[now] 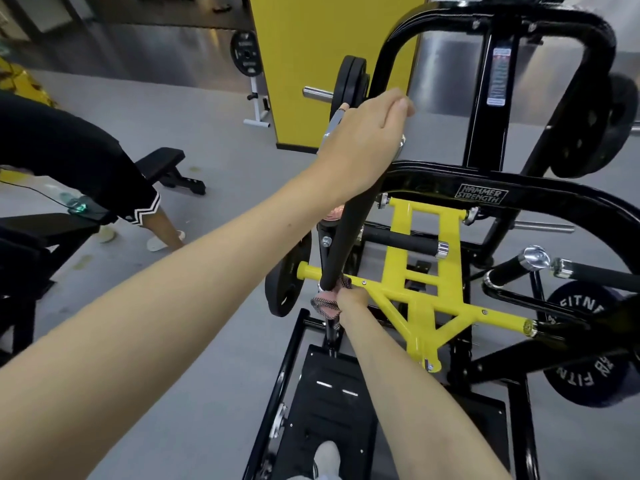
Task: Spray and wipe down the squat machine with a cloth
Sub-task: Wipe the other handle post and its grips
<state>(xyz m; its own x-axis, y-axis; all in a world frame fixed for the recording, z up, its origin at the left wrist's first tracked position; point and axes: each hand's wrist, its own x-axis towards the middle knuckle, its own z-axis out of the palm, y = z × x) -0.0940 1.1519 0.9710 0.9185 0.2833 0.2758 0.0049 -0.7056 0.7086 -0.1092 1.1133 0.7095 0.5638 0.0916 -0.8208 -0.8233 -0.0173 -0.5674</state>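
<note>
The squat machine [485, 195] has a black frame and a yellow linkage [419, 271]. A black padded handle bar [349, 233] slants from its upper middle down to the yellow crossbar. My left hand [367, 136] grips the upper end of this bar, fingers curled round it, with a chrome piece [330, 128] showing beside the hand. My right hand [351, 297] holds a grey-pink patterned cloth [325, 304] bunched against the bar's lower end, where it meets the yellow crossbar. No spray bottle can be made out.
Another person in black shorts [69, 157] stands at the left beside a black bench [166, 168]. Weight plates [588, 344] hang on the machine's right side and on its upper left peg [351, 86]. My shoe [327, 459] is on the black footplate [329, 403]. A yellow pillar [311, 64] stands behind.
</note>
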